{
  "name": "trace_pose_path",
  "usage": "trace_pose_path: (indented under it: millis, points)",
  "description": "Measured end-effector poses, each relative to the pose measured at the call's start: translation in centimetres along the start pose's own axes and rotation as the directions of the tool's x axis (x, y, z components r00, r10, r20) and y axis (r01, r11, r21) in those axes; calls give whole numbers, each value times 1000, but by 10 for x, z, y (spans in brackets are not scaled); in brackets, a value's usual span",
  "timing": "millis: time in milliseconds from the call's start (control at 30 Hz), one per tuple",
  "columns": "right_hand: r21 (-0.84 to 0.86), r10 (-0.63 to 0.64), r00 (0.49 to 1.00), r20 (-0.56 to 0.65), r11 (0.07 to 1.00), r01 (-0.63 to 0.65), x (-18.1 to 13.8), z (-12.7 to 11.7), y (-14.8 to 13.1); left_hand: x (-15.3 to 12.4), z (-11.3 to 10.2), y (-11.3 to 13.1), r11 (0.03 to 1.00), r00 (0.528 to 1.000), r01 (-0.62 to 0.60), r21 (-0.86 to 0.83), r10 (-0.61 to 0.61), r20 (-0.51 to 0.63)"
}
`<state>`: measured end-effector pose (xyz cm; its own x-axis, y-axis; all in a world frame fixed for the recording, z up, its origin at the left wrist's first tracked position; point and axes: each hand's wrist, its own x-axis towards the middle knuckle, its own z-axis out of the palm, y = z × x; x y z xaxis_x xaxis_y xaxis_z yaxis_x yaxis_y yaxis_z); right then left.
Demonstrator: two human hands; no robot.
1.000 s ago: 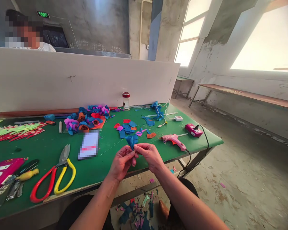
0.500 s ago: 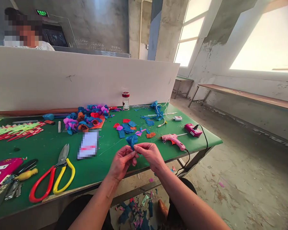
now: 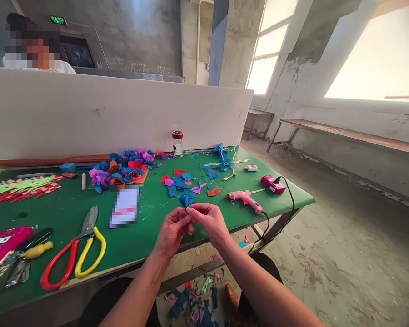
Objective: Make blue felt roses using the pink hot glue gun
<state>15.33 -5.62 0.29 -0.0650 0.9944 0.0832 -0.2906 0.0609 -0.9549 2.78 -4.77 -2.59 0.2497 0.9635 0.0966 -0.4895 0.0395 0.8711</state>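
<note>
A blue crepe-paper flower point(image 3: 186, 200) is held above the near edge of the green table point(image 3: 122, 245), at about the middle of the scene. Its broad petal end is pointed toward the far side and its narrow base toward the near side, so that its long axis is laid roughly near to far. The base is pinched between the thumb and fingers of the right hand point(image 3: 211, 222). It is also gripped from the left by the left hand point(image 3: 173, 229), whose fingers are curled in; the two hands are brought together at the fingertips. Cut paper pieces point(image 3: 181, 181) are scattered just beyond the flower, and a pink glue gun point(image 3: 245, 199) is laid to the right.
</note>
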Motion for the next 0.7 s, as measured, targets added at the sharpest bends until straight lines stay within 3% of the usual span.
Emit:
trace_pose_path:
  millis: [133, 300, 400, 467, 567, 700]
  points:
    - [118, 59, 996, 73, 991, -67, 4, -4, 6, -2, 0, 0, 1000, 999, 19, 12, -19, 36]
    - [326, 241, 928, 284, 886, -330, 8, -16, 10, -3, -2, 4, 998, 997, 61, -16, -60, 56]
    - [418, 318, 923, 215, 824, -382, 9, -22, 15, -3, -4, 7, 996, 998, 58, -63, -57, 10]
    - [387, 299, 951, 83, 870, -307, 9, -24, 18, -3, -5, 10, 998, 999, 44, -52, -45, -17]
    - [152, 97, 992, -85, 985, -84, 6, -23, 18, -4, -3, 14, 1000, 999, -10, 24, 11, -45]
    - [-190, -207, 978, 9, 960, 205, -3, -12, 3, -6, -1, 15, 981, 988, -133, 143, 143, -65]
